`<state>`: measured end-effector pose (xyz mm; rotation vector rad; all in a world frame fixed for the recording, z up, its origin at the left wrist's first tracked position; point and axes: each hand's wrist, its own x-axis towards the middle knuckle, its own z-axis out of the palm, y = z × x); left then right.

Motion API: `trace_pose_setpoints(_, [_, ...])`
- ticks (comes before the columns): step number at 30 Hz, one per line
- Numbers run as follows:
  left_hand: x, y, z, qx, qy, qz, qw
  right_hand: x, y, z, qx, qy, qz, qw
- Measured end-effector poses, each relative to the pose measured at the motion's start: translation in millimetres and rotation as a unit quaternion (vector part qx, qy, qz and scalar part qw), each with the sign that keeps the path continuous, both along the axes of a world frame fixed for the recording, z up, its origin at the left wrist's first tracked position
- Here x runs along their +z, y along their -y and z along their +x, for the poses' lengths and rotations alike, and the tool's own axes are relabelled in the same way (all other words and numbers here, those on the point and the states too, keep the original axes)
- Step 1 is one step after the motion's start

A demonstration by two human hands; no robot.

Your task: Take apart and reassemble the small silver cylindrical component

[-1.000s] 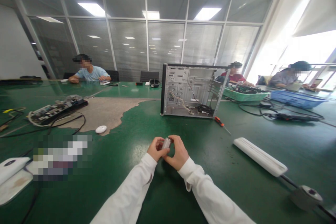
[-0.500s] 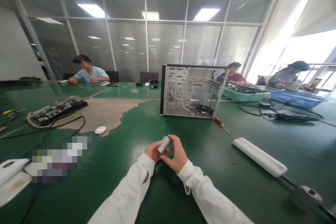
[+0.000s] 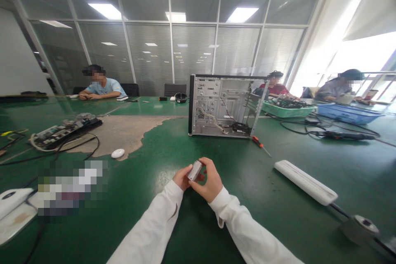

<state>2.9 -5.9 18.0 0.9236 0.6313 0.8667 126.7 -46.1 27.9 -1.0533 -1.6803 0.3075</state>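
A small silvery-grey box-shaped part (image 3: 195, 170) is held tilted above the green table (image 3: 148, 222), between both hands. My left hand (image 3: 182, 176) has its fingers closed on the part's left side. On the other side, my right hand (image 3: 210, 179) pinches the part with the thumb at its lower end and the fingers at its upper end. Beyond the hands stands an open metal computer case (image 3: 227, 107) with cables inside. An orange-handled screwdriver (image 3: 258, 143) lies by the case's lower right corner.
At right lie a white bar (image 3: 305, 181) on a cable, a green basket (image 3: 289, 110) and a blue basket (image 3: 348, 113). At left are an electronics assembly (image 3: 66, 130), a white oval object (image 3: 118, 154) and cables. Three people sit across the table.
The grey part has turned slightly in my hands, showing more of its broad face. The person at the far left has brought their hands together on the table.
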Motion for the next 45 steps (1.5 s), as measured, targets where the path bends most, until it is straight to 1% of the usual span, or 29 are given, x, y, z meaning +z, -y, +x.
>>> trace_pose_setpoints(2, [-3.1,-4,1,0.085,-0.053,0.056,0.993,-3.4,-3,2,-0.017,0.018,0.001,1.000])
trace_pose_setpoints(4, [-5.8,-5,2,0.130,-0.102,0.119,0.979,-6.6,-7,3,-0.034,0.042,0.003,0.999])
trace_pose_setpoints(6, [-8.9,-4,2,0.149,-0.154,0.185,0.959,-8.8,-8,4,-0.049,0.068,0.005,0.996])
trace_pose_setpoints(8, [-12.8,-3,1,0.164,-0.210,0.236,0.934,-9.9,-8,3,-0.059,0.083,0.008,0.995])
trace_pose_setpoints(10, [-16.5,-3,1,0.176,-0.254,0.258,0.916,-10.2,-7,1,-0.060,0.085,0.011,0.995])
trace_pose_setpoints(11, [-17.8,-3,1,0.181,-0.261,0.260,0.912,-10.2,-7,0,-0.058,0.083,0.011,0.995])
trace_pose_setpoints(13, [-18.4,-4,0,0.187,-0.244,0.244,0.920,-9.7,-6,-2,-0.046,0.081,0.006,0.996])
trace_pose_setpoints(16, [-14.0,-6,-2,0.178,-0.188,0.184,0.948,-7.9,-6,0,-0.016,0.080,-0.024,0.996])
trace_pose_setpoints(19, [-7.8,-7,-3,0.157,-0.130,0.110,0.973,-5.6,-5,3,0.027,0.068,-0.066,0.995])
trace_pose_setpoints(22, [-3.7,-7,-3,0.122,-0.065,0.033,0.990,-4.5,-3,4,0.069,0.046,-0.086,0.993])
trace_pose_setpoints(24, [-1.9,-5,-3,0.100,-0.030,-0.006,0.994,-5.0,-3,2,0.083,0.027,-0.087,0.992])
trace_pose_setpoints(27, [0.8,-2,-2,0.067,0.014,-0.057,0.996,-6.3,-3,0,0.087,0.000,-0.087,0.992])
trace_pose_setpoints(30, [2.8,2,-3,0.028,0.049,-0.107,0.993,-6.1,-2,-3,0.075,-0.011,-0.072,0.994])
trace_pose_setpoints(32, [3.3,3,-4,0.002,0.060,-0.117,0.991,-4.6,-1,-4,0.059,-0.012,-0.053,0.997])
trace_pose_setpoints(34, [3.4,1,-5,-0.020,0.059,-0.091,0.994,-2.5,1,-4,0.040,-0.004,-0.023,0.999])
trace_pose_setpoints(36, [3.2,-1,-6,-0.028,0.040,-0.037,0.998,-0.6,2,-3,0.022,0.025,0.018,0.999])
trace_pose_setpoints(39, [1.9,-4,-7,0.009,-0.013,0.072,0.997,0.5,0,2,0.006,0.107,0.078,0.991])
trace_pose_setpoints(42, [-1.4,-5,-9,0.061,-0.106,0.186,0.975,-0.6,-3,8,-0.008,0.167,0.099,0.981])
trace_pose_setpoints(45, [-5.5,-5,-11,0.101,-0.215,0.271,0.933,-2.7,-7,11,-0.014,0.201,0.093,0.975])
